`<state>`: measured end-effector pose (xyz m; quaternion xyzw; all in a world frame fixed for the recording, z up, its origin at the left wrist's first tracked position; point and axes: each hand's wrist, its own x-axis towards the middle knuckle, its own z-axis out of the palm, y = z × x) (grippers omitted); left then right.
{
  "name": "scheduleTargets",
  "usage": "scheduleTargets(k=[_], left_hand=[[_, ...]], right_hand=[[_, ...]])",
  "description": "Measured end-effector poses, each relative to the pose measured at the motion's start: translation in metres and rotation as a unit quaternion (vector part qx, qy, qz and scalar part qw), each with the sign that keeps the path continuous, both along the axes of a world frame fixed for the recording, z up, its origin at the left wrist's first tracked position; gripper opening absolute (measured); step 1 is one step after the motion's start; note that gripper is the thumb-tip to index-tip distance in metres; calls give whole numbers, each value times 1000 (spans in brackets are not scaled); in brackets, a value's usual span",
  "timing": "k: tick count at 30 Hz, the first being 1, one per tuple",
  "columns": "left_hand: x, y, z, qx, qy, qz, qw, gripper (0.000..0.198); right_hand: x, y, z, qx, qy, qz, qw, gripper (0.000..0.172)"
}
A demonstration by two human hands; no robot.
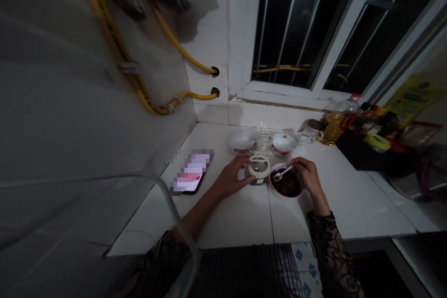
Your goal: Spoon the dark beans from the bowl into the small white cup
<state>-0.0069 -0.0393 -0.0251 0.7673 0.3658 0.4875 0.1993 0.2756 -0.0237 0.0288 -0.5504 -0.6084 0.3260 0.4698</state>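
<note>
My left hand point(233, 178) is closed around the side of a small clear seasoning jar point(257, 180) with a cream rim. The jar stands on the white tiled counter, and its clear lid point(262, 142) seems flipped back behind it. Between the fingertips of my right hand point(309, 174) is the handle of a small white spoon point(279, 175). The spoon's scoop is over a bowl point(284, 194) of dark, chunky sauce point(289, 185), right beside the jar. Whether the scoop holds anything is too small to tell. Two white bowls, one left point(240, 140) and one right point(283, 143), stand behind.
A lit phone point(193, 172) lies on the counter at the left. At the back right are a glass jar point(309, 131), an oil bottle point(333, 125) and several condiments by a black box point(359, 151). Yellow hoses point(139, 93) run along the left wall; a window point(296, 23) is ahead.
</note>
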Motion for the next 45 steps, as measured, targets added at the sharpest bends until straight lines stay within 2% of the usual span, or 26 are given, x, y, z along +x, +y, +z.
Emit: scheduleTargets(k=[4, 16, 24, 27, 30, 32, 34, 36, 38, 41, 43, 45], left_hand=[[0, 0, 0, -1, -1, 1, 1000, 31], [0, 0, -1, -4, -6, 1, 1000, 32], [1, 1, -1, -4, -6, 0, 1000, 32], [1, 1, -1, -7, -6, 3, 1000, 32], [0, 1, -1, -5, -4, -1, 1000, 32], [0, 1, 0, -5, -3, -6, 1000, 33], [0, 0, 1, -8, -2, -6, 1000, 33], [0, 0, 1, -11, 1, -5, 1000, 33], [0, 0, 1, -11, 1, -3, 1000, 32], [0, 0, -1, -5, -3, -1, 1000, 32], [0, 0, -1, -4, -2, 1, 1000, 32], [0, 0, -1, -4, -1, 1, 1000, 32]], right_hand=[[0, 2, 2, -11, 47, -19, 999, 20], [4, 7, 0, -4, 84, -30, 996, 20], [-9, 4, 6, 20, 127, -34, 991, 19], [-21, 0, 10, 82, 96, -40, 991, 23], [-35, -8, 12, 178, 0, -25, 984, 25], [-43, -13, 14, 249, -99, 31, 963, 24], [-47, -16, 14, 308, -185, 96, 928, 24], [-45, -18, 14, 340, -219, 113, 908, 24], [-37, -18, 13, 339, -204, 71, 916, 24], [-18, -15, 10, 292, -158, -13, 943, 24], [-6, -11, 6, 265, -164, -25, 950, 23], [1, -7, 3, 250, -194, -9, 949, 21]])
